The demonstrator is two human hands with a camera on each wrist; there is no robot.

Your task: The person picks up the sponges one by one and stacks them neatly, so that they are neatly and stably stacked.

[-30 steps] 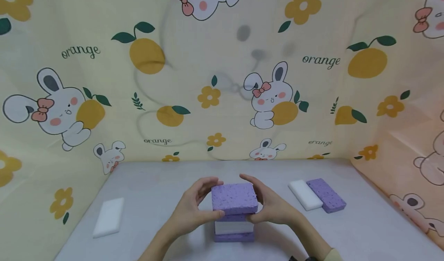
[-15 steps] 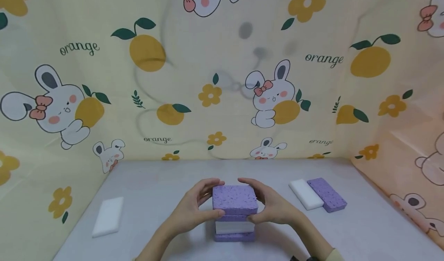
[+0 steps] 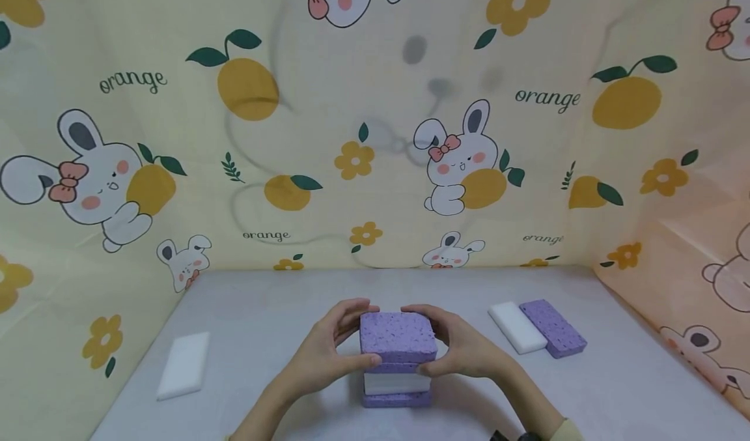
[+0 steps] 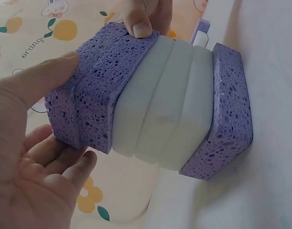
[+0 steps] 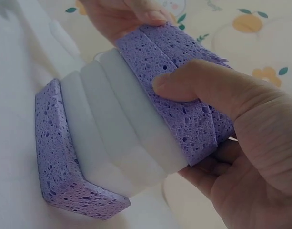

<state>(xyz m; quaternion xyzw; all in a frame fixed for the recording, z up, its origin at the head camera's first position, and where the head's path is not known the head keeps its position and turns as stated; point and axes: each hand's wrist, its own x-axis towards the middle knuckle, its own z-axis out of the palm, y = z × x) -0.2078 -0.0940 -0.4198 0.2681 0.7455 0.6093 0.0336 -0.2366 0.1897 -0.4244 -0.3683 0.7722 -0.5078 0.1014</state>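
A stack stands mid-table: a purple sponge [image 3: 396, 400] at the bottom, three white foam sponges [image 4: 155, 107] above it, and two purple sponges on top. My left hand [image 3: 322, 353] holds the topmost purple sponge [image 3: 398, 334] from the left, thumb on its near edge and fingers at its far side. From the right, my right hand [image 3: 465, 346] grips the upper pair, its thumb on the second purple sponge [image 5: 176, 114]. The two upper purple sponges touch each other in both wrist views, slightly out of line. Some fingertips are hidden behind the stack.
On the right of the table lie a white sponge [image 3: 517, 327] and a purple sponge [image 3: 553, 328], side by side. Another white sponge [image 3: 183, 366] lies far left. A patterned cloth [image 3: 375, 167] hangs behind the grey-white tabletop [image 3: 263, 304] and along its sides.
The top purple sponge has shifted very slightly right into line over the stack, and the right fingers have come down a little at its far side. Both hands otherwise keep their hold.
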